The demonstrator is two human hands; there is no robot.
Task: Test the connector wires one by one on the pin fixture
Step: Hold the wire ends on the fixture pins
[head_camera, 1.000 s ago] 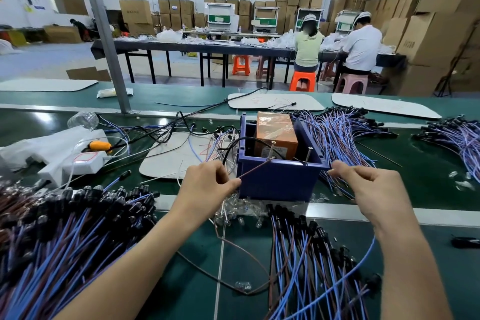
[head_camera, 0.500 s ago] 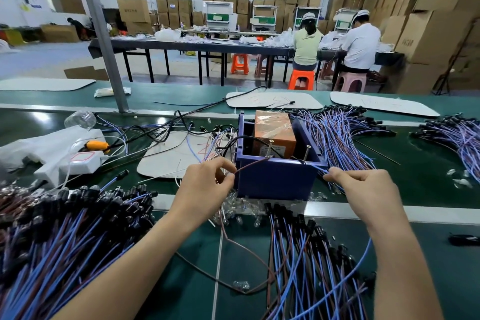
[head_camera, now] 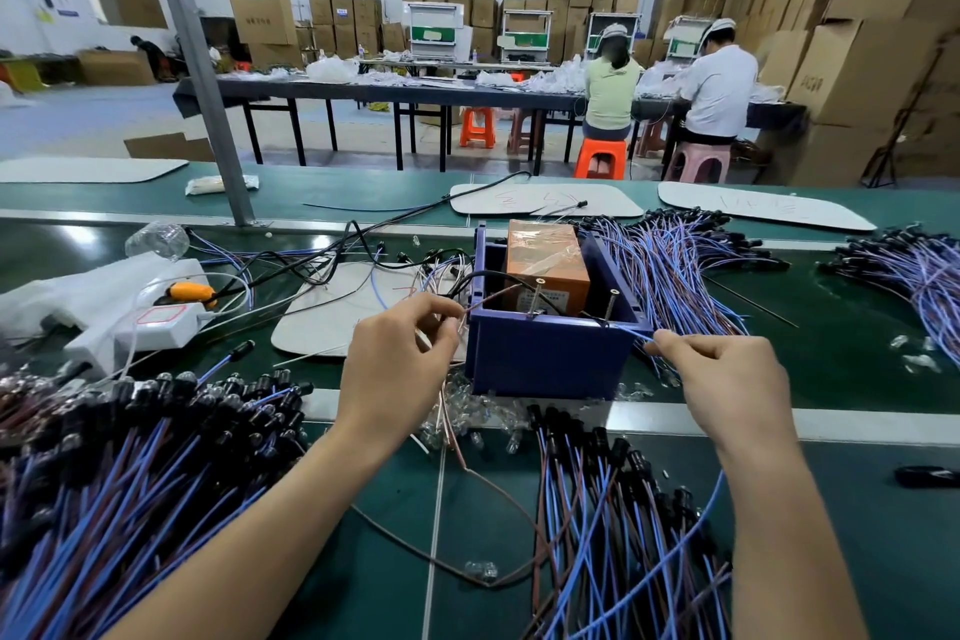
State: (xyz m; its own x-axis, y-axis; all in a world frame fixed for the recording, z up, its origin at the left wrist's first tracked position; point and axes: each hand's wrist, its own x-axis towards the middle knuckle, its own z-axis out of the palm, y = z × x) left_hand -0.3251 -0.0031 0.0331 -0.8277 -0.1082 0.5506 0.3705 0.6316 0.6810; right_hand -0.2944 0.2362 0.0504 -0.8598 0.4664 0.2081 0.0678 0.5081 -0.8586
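Both bare forearms reach in over the near edge of the green bench top [head_camera: 883, 561]. The left forearm comes from the near left corner and slants up to the right. The right one rises more steeply, close to the near right corner.

The left hand [head_camera: 400, 369] shows its back, with the wrist nearly straight and the fingers curled. Its thumb and forefinger pinch a thin brown wire [head_camera: 483, 304] at their tips.

The right hand [head_camera: 727, 385] also shows its back, knuckles up and fingers folded in. The tips of its thumb and forefinger point left and pinch a thin blue wire [head_camera: 631, 331].

The two hands sit about level with each other and well apart.
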